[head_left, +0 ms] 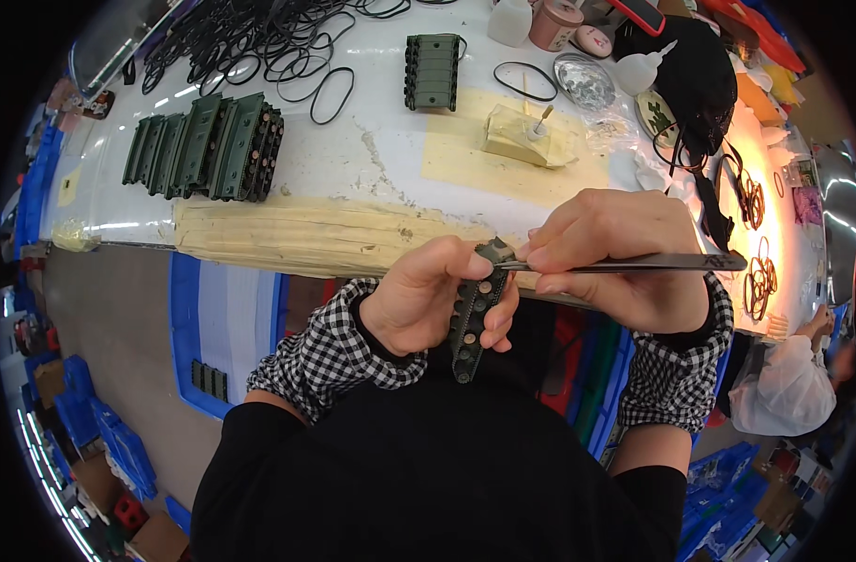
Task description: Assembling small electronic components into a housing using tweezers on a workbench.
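Left hand closed around green toothed track piece (held upright); right hand pinching dark tweezers, tip touching it.

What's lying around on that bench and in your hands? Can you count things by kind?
Green track parts in the left hand: 1
Green track parts on the bench: row, single, uncountable
Tweezers in the right hand: 1
White bottles: 2
Total: 4 countable

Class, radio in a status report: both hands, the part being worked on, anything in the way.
Left hand gripping green toy track piece. Right hand pinching tweezers, tips at the piece's top. Nothing between them.
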### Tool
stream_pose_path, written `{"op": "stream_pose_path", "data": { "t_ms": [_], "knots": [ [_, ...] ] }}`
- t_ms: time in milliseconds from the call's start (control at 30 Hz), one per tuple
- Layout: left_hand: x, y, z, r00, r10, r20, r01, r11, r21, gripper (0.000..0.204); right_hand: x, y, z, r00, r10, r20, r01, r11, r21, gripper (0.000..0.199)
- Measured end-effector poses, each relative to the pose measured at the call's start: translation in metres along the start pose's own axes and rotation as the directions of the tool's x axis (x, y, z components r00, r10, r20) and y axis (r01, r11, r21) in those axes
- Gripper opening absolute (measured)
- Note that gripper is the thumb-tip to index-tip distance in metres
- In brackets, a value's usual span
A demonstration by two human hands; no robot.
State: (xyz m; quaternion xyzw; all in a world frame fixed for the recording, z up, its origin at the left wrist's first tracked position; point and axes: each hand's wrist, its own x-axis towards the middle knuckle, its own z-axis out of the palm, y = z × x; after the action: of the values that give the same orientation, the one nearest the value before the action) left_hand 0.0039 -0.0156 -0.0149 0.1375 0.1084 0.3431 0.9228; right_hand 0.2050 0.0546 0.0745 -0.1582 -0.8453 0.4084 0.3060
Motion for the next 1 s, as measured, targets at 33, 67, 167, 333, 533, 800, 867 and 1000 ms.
{"op": "stream_pose_path", "data": {
  "t_ms": [33,67,167,333,533,800,867,1000],
  "knots": [
    [0.0,0.002,0.002,1.0,0.014,-0.014,-0.013,1.0,0.025,0.029,0.001,-0.001,-0.001,1.0,-0.015,-0.023,0.015,1.0,-0.014,0.013],
    [-0.001,0.003,0.005,0.999,0.028,-0.027,-0.027,0.998,0.051,0.028,0.001,-0.001,-0.003,0.998,-0.031,-0.046,0.03,0.999,-0.029,0.013],
    [0.0,0.007,0.015,0.956,0.235,-0.176,-0.164,0.924,0.347,0.031,-0.015,-0.008,0.017,0.877,0.242,-0.416,-0.113,0.944,0.31,0.01],
    [0.001,0.004,0.022,0.703,0.708,-0.06,-0.356,0.424,0.833,0.02,-0.017,-0.003,0.059,0.832,0.345,-0.434,-0.264,0.935,0.239,0.015],
    [0.002,0.003,0.019,0.653,0.754,0.067,-0.31,0.186,0.932,0.024,-0.016,0.001,0.065,0.82,0.405,-0.405,-0.261,0.894,0.366,0.017],
    [-0.001,0.001,0.017,0.662,0.747,0.058,-0.306,0.2,0.931,0.023,-0.017,0.003,0.066,0.838,0.371,-0.401,-0.268,0.919,0.29,0.017],
    [0.0,0.0,0.016,0.638,0.763,0.105,-0.306,0.126,0.943,0.022,-0.019,0.004,0.071,0.835,0.34,-0.432,-0.249,0.934,0.254,0.017],
    [0.001,-0.006,0.013,0.621,0.77,0.146,-0.286,0.049,0.957,0.021,-0.023,0.006,0.071,0.854,0.271,-0.444,-0.213,0.961,0.177,0.017]
  ]
}}
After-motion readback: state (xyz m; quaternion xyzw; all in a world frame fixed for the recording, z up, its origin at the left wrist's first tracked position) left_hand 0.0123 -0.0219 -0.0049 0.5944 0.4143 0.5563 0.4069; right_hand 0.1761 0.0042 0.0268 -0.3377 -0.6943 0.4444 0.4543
